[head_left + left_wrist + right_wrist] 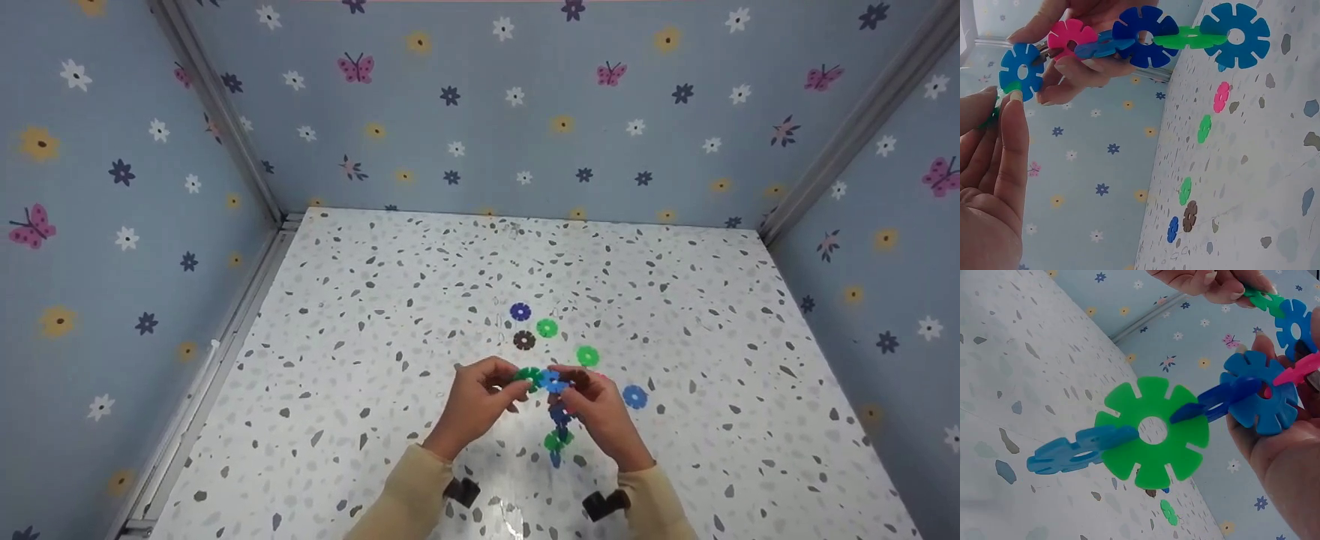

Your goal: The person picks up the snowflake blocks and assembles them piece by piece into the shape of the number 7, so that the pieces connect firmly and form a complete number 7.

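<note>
My left hand [480, 394] pinches a green notched snowflake disc [529, 379] between thumb and fingers. Its edge meets the rim of a light blue disc [553, 381] at the head of a chain. My right hand [604, 412] grips that chain near a brown disc and a pink disc [1069, 35], partly hidden by the fingers. From there the chain hangs toward me through blue discs [1129, 34], a bright green disc [1151, 475] and a light blue end disc [1255, 39], each set crosswise to its neighbour.
Loose discs lie on the speckled white table [360, 337] beyond the hands: dark blue [513, 311], brown [517, 342], and two green, one the nearer green disc [582, 358]. A blue disc [628, 397] lies right of my right hand. Patterned panels [480, 127] wall the table.
</note>
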The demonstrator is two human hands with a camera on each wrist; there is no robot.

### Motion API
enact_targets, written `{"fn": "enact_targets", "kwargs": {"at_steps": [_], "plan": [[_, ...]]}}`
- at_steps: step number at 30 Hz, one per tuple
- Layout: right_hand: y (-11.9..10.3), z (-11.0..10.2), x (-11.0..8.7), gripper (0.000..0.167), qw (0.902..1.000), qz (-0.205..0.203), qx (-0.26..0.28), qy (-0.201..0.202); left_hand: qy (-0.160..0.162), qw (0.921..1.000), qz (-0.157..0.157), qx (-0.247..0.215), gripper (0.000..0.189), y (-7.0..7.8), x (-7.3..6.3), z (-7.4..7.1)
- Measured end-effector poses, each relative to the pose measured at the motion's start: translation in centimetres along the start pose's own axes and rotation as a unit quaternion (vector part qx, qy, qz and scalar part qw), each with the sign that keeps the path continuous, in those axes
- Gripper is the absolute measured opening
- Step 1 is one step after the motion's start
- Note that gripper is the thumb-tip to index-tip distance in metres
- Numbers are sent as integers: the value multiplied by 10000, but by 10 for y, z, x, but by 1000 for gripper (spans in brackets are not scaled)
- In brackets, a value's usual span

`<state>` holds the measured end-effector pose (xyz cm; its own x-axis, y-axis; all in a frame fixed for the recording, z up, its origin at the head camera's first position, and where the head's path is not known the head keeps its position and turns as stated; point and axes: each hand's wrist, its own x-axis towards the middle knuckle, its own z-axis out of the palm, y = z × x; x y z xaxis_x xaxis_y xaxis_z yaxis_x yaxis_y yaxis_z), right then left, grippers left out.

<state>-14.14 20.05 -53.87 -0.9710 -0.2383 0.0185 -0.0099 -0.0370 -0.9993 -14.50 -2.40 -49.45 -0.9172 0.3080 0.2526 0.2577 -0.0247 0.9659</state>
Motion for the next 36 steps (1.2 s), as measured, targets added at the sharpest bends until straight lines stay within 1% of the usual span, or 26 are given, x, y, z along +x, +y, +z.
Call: {"fn": "enact_targets", "kwargs": {"at_steps": [2, 4, 10, 17, 21, 24, 27, 32, 36], "plan": [[-1, 0, 1, 31, 10000, 2, -41, 16, 21, 10000, 11, -29, 6, 1, 0, -1], [-2, -1, 1, 31, 9999, -41, -129, -66, 29, 10000, 50, -13, 7, 2, -1, -2], [-6, -3, 1, 32, 9977, -201, -331, -551, 184, 9995, 181, 178, 6, 8, -5, 2], [-12, -9, 3, 32, 9957, -311, -335, -805, 368, 9963, 607, 478, 5, 16, -8, 13], [-14, -13, 4, 33, 9935, -364, -311, -1031, 325, 9961, 711, 418, 6, 16, -9, 15], [-15, -15, 4, 33, 9927, -335, -264, -1130, 238, 9967, 705, 334, 6, 14, -9, 15], [-16, -17, 4, 33, 9913, -322, -264, -1246, 216, 9968, 706, 320, 7, 14, -9, 15], [-17, -16, 5, 32, 9914, -337, -300, -1225, 282, 9958, 819, 304, 9, 11, -8, 17], [-18, -13, 6, 32, 9923, -374, -236, -1157, 453, 9938, 1007, 148, 9, 6, -9, 19]]}}
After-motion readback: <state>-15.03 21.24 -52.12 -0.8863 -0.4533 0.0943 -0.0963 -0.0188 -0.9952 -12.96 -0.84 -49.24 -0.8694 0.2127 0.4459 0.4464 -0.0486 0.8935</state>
